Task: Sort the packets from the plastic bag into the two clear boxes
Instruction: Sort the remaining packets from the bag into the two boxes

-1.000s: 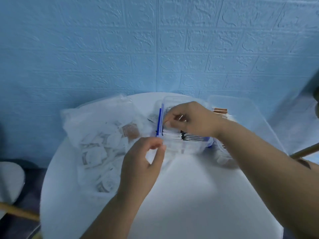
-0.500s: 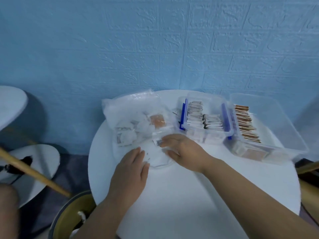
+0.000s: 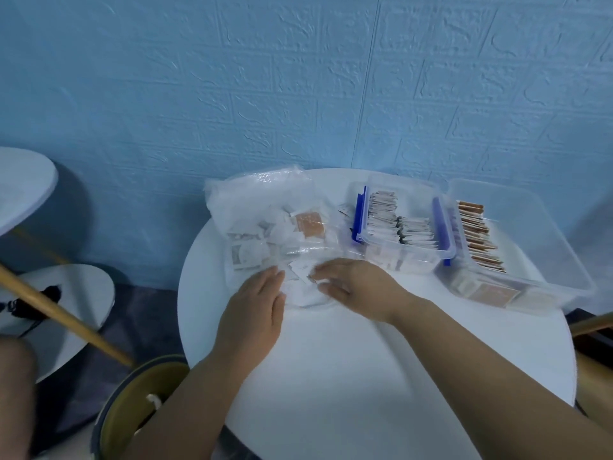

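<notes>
R hand [image 3: 356,285] fingertips: motion blur.

On the table [image 3: 331,376], the plastic bag [image 3: 258,197] lies left of the middle box [image 3: 401,258] (right box [image 3: 530,234] beside it).

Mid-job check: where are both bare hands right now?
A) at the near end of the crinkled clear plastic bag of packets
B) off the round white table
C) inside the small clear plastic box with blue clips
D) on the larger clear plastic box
A: the left hand, fingers straight, and the right hand both touch the near end of the crinkled clear plastic bag.
</notes>
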A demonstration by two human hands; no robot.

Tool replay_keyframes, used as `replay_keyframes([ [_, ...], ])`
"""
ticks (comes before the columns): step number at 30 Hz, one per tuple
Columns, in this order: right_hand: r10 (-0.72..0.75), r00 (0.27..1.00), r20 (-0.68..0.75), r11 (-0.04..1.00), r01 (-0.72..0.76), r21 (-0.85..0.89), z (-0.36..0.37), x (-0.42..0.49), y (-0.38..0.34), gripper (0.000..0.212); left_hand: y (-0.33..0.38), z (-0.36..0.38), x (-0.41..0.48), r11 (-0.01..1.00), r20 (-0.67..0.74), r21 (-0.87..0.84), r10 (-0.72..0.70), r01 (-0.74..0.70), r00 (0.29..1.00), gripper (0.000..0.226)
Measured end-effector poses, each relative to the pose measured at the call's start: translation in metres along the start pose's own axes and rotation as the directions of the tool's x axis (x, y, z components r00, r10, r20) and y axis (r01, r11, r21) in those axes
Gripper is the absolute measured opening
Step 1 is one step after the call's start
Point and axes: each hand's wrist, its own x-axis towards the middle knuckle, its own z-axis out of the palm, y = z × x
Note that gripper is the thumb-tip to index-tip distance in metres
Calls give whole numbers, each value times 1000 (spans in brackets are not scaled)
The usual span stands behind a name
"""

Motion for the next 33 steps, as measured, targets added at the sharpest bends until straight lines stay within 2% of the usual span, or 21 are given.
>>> replay_keyframes([
  [3,67,993,-97,986,-51,158,-1,-4,1,30,-3,6,2,997,21,63,-38,37,999,45],
  [7,110,994,18,992,-111,52,9,-6,1,43,-4,7,-1,999,-33,11,33,-33,999,40],
  [9,139,990,-4,986,-138,96,11,-8,-1,41,-1,1,0,999,-24,-48,22,-23,999,38],
  [13,162,979,-126,955,-124,269,6,-12,-3,24,4,-10,10,958,-27,-255,-144,132,989,42],
  [15,237,956,-172,937,-178,302,3,-14,-4,10,5,-12,13,937,-99,-312,-198,158,975,28],
  [16,283,942,-182,915,-208,345,1,-13,-6,3,7,-13,14,926,-121,-332,-232,181,965,21],
  [17,334,925,-181,874,-232,428,0,-12,-8,8,8,-12,14,903,-121,-369,-280,219,952,15],
  [19,398,906,-141,722,-215,657,-3,-11,-15,13,12,-10,15,822,-87,-489,-378,292,922,10],
  [21,404,910,-91,592,-185,784,-5,-8,-24,9,15,-6,15,756,-76,-573,-432,315,899,9],
  [23,380,922,-68,534,-159,830,-2,-4,-34,2,20,-4,13,694,-68,-649,-461,312,885,13],
  [25,373,924,-87,563,-151,813,3,2,-41,13,25,-6,11,646,-37,-698,-466,311,884,15],
  [27,383,911,-151,645,-146,750,8,7,-46,20,28,-9,10,658,-8,-696,-408,288,913,8],
  [28,373,904,-210,702,-127,701,10,8,-48,22,27,-11,9,708,-16,-653,-370,271,929,5],
  [30,288,905,-314,843,-84,532,14,7,-46,19,21,-15,8,836,-86,-490,-326,245,941,15],
  [31,218,925,-310,911,-78,406,17,5,-42,16,17,-18,7,883,-136,-406,-313,235,940,21],
  [33,90,983,-160,987,-67,148,24,1,-31,37,10,-21,4,932,-210,-286,-290,225,934,28],
])
